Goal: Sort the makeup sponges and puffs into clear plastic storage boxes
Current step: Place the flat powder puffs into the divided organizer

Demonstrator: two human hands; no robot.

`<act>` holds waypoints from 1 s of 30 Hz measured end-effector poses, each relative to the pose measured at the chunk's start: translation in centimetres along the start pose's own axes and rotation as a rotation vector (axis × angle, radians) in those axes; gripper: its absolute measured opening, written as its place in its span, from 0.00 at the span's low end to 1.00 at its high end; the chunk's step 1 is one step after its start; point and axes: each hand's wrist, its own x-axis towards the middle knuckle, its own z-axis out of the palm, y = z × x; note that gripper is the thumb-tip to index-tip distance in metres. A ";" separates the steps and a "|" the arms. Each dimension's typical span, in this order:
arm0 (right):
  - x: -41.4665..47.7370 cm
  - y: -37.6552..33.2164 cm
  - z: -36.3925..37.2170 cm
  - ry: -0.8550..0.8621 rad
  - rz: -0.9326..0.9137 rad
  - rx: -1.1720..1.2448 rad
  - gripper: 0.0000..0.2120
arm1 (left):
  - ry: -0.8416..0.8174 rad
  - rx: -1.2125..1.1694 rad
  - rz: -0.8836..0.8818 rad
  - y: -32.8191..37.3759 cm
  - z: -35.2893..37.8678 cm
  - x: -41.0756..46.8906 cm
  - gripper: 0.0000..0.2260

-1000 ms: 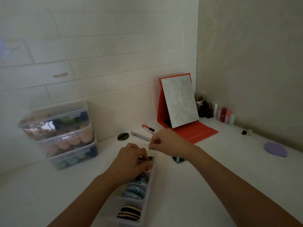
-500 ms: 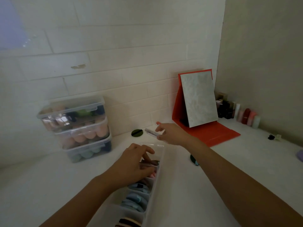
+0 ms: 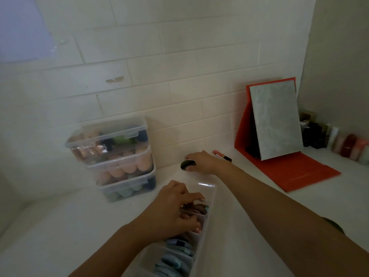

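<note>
right hand (image 3: 201,161) on dark puff (image 3: 186,164), left hand (image 3: 173,206) curled into box (image 3: 212,189); whether fingers (image 3: 192,156) grip, cannot tell. pinch puff's edge, lift straight.

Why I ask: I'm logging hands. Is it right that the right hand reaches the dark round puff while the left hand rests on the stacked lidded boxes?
No. The head view shows the left hand in the open divided box, not on the stacked lidded boxes; the right hand does reach the dark round puff.
</note>
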 end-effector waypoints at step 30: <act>-21.0 -1.1 -4.2 0.403 0.002 0.320 0.08 | -0.035 -0.223 0.032 7.4 1.6 0.0 0.12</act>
